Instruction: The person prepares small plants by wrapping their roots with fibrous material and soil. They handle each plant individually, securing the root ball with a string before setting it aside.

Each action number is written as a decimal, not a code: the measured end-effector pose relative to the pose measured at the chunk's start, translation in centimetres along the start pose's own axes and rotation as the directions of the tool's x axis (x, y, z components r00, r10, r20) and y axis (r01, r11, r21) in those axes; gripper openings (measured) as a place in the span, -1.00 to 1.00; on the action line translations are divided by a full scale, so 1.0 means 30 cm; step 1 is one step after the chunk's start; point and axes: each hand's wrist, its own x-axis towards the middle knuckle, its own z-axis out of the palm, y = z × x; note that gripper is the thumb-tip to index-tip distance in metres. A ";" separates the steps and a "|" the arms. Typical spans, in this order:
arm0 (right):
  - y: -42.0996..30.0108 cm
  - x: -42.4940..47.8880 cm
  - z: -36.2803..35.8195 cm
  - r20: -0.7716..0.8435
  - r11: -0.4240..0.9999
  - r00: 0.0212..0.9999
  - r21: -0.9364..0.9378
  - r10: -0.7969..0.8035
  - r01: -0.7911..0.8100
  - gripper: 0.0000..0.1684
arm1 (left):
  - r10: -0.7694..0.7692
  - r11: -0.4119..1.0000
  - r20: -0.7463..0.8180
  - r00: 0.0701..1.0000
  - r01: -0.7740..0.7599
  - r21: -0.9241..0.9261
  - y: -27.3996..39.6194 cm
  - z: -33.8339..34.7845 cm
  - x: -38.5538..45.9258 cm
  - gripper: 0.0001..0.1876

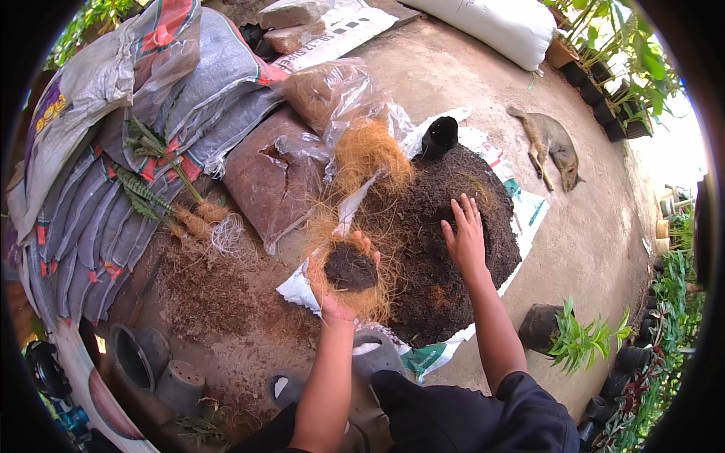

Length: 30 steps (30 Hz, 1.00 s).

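Observation:
My left hand (334,300) is palm up, cupping a nest of orange coconut fibre (371,306) with dark potting soil (351,267) in its middle. The fingers show behind the soil. My right hand (467,238) lies palm down on a large heap of dark soil (430,289), its fingers somewhat apart; whether it has soil under it is hidden. The heap rests on an opened white and green sack (529,218). Beyond my left hand, loose coconut fibre (374,153) spills from a clear plastic bag (334,90). A black plant pot or bag (440,136) leans at the heap's far edge.
Plants with fibre-wrapped root balls (195,221) lie at left, before stacked grey sacks (209,73). Grey pots (181,385) stand lower left. A torn bag of brown material (277,170) lies nearby. At right are a sleeping dog (552,141) and a potted plant (544,328).

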 end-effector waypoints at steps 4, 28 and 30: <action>-0.002 -0.024 0.058 0.105 1.000 0.994 0.011 0.006 -0.007 -0.36 | -0.016 1.000 -0.049 0.999 0.017 0.013 0.005 0.001 -0.016 -0.35; 0.069 -0.122 0.016 0.646 0.087 0.671 0.694 0.364 -0.715 -0.70 | -0.053 0.999 -0.046 0.998 0.053 0.000 -0.017 0.020 -0.021 -0.37; 0.043 -0.106 -0.032 0.778 -0.449 0.599 0.612 0.193 -0.651 -0.64 | -0.064 0.998 -0.075 0.995 0.065 0.021 -0.028 0.012 -0.015 -0.37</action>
